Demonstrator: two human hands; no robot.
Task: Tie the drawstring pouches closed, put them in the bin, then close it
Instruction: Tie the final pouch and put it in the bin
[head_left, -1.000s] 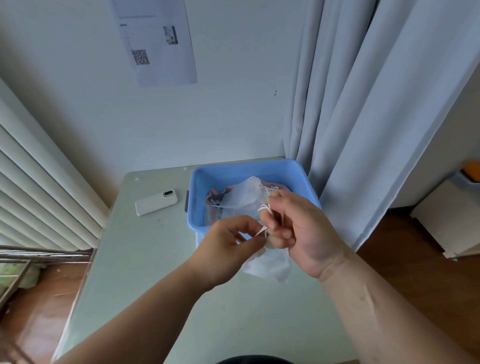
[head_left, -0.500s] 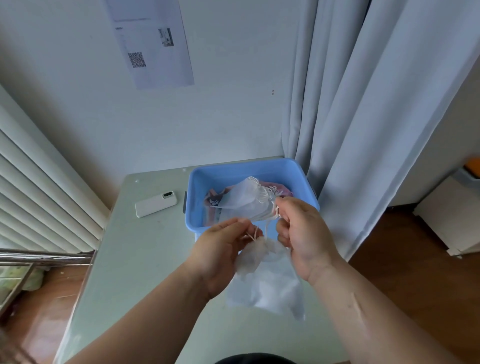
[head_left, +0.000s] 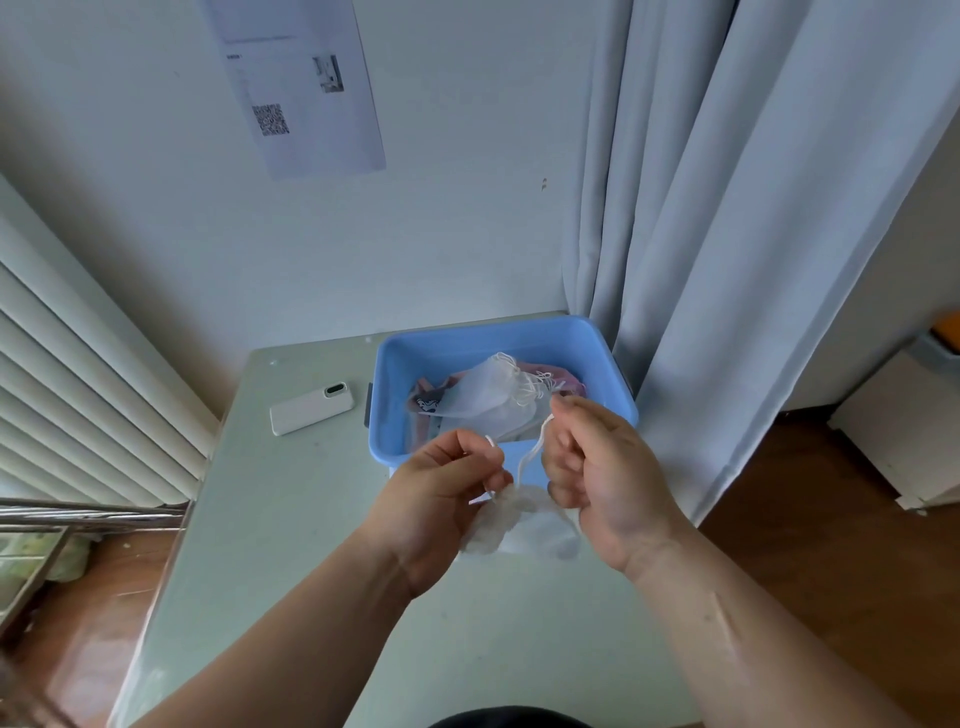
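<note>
Held mid-air: small white mesh drawstring pouch (head_left: 511, 525), over the pale green table (head_left: 291, 519), just in front of the blue plastic bin (head_left: 498, 338). Left hand (head_left: 441, 499) pinches one white cord (head_left: 530, 452) end, right hand (head_left: 602, 478) pinches the other, fingers curled tight. Versus half a second ago: hands wider apart, cords drawn out, neck bunched. Cinch looks done, knot not yet (bin already holds other mesh pouches (head_left: 483, 400)).

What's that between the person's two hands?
A small white pouch with its neck bunched up. Its white cord runs to both sides: the left hand and the right hand each pinch an end. The head view shows it.
</note>
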